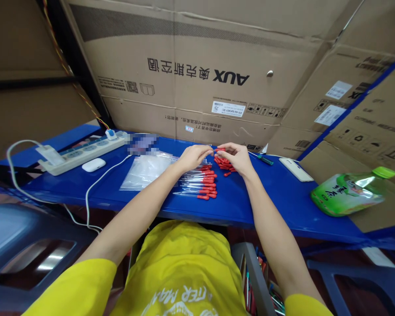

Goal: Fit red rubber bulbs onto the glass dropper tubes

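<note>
While the right hand [237,157] pinches a red cap [220,149] above the table [237,202], the left hand [195,157], its grip unclear to me, adjoins it, red-tipped tubes [204,180] and loose caps [223,164] presumably placed for easy reach.

One camera here, riding on the person's head, looking forward and down: the yellow shirt [184,263] sits right beneath it, the blue table [233,204] lies near in front, and printed cardboard [197,105] stands beyond.

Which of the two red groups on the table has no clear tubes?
The loose red bulbs beside the right hand; the other group, the red-ended droppers, has clear tubes pointing leftward.
</note>
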Motion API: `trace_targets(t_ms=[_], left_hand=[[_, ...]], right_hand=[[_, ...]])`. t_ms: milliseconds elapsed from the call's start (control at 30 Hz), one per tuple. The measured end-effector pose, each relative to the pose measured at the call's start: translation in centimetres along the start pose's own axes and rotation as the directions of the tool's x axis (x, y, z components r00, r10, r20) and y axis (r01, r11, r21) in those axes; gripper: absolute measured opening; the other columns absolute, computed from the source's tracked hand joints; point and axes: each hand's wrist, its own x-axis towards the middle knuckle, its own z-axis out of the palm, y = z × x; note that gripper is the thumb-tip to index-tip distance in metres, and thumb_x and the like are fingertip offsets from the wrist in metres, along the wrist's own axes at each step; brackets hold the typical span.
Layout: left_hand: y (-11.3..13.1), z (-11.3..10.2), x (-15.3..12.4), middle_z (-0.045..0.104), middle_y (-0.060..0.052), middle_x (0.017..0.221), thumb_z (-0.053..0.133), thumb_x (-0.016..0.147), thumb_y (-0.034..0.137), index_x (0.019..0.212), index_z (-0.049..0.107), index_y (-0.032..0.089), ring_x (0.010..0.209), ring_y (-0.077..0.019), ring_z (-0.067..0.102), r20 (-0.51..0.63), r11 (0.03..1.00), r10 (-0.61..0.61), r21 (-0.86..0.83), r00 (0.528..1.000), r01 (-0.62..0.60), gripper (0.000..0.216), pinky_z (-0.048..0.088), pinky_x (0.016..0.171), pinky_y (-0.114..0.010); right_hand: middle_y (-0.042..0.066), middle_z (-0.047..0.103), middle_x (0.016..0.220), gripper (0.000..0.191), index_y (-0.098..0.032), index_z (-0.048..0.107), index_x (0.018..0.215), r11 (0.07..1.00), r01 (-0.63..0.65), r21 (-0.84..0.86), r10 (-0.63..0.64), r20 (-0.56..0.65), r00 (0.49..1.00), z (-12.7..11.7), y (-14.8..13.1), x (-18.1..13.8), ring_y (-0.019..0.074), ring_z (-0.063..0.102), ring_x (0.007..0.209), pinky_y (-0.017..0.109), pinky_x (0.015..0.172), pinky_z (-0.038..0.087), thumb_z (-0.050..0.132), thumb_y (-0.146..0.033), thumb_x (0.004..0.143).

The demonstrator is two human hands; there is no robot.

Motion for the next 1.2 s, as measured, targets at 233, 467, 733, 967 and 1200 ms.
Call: trace_targets(t_ms=[233, 467, 733, 967, 1200], left_hand=[[0.2, -0.2, -0.1, 0.080, -0.006, 0.111, 0.032, 0.114, 0.046, 0.112, 0.073, 0.023, 0.104, -0.0224, 0.074, 0.049, 0.996, 0.006, 0.088, 0.999, -0.011, 0.047, 0.048, 0.084, -0.029], [0.9, -0.1, -0.2, 0.079, -0.008, 0.106, 0.037, 0.113, 0.041, 0.107, 0.073, 0.021, 0.098, -0.0224, 0.074, 0.068, 0.967, -0.083, 0.247, 0.994, 0.064, 0.042, 0.046, 0.078, -0.027], [0.3, 0.3, -0.1, 0.079, -0.005, 0.113, 0.042, 0.112, 0.043, 0.114, 0.072, 0.023, 0.101, -0.0211, 0.073, -0.057, 0.994, -0.039, 0.097, 0.998, 0.045, 0.036, 0.047, 0.083, -0.028], [0.0, 0.3, -0.1, 0.079, -0.005, 0.110, 0.041, 0.111, 0.050, 0.116, 0.071, 0.024, 0.097, -0.0212, 0.072, -0.057, 0.996, -0.057, 0.063, 0.997, 0.060, 0.040, 0.048, 0.081, -0.029], [0.0, 0.3, 0.1, 0.079, -0.007, 0.112, 0.034, 0.113, 0.048, 0.115, 0.072, 0.022, 0.100, -0.0221, 0.073, -0.029, 1.000, 0.001, 0.010, 1.000, 0.000, 0.046, 0.049, 0.086, -0.031]], right_hand=[[0.007, 0.083, 0.084, 0.043, -0.021, 0.080, 0.092, 0.997, -0.001, -0.078, 0.003, 0.025, 1.000, -0.3, 0.7, 0.1, 0.0270, 0.082, 0.083, 0.040, 0.083, 0.067, 0.092, -0.056, 0.071], [0.007, 0.083, 0.086, 0.036, -0.021, 0.081, 0.092, 0.977, 0.052, -0.208, -0.053, -0.002, 0.999, 0.1, 1.5, 0.0, 0.0273, 0.081, 0.081, 0.041, 0.082, 0.067, 0.088, -0.053, 0.076], [0.005, 0.081, 0.082, 0.039, -0.022, 0.079, 0.097, 0.991, 0.022, -0.129, -0.024, -0.013, 1.000, 0.0, 0.4, 0.2, 0.0253, 0.080, 0.075, 0.038, 0.076, 0.066, 0.088, -0.053, 0.076], [0.005, 0.081, 0.079, 0.046, -0.022, 0.078, 0.096, 0.997, -0.033, -0.077, 0.032, -0.008, 0.999, -0.4, 0.3, 0.2, 0.0247, 0.080, 0.075, 0.036, 0.073, 0.066, 0.089, -0.060, 0.074], [0.006, 0.082, 0.082, 0.048, -0.022, 0.078, 0.095, 0.997, -0.043, -0.068, 0.044, 0.002, 0.999, -0.2, 0.3, 0.2, 0.0239, 0.080, 0.076, 0.036, 0.073, 0.066, 0.089, -0.062, 0.073]])
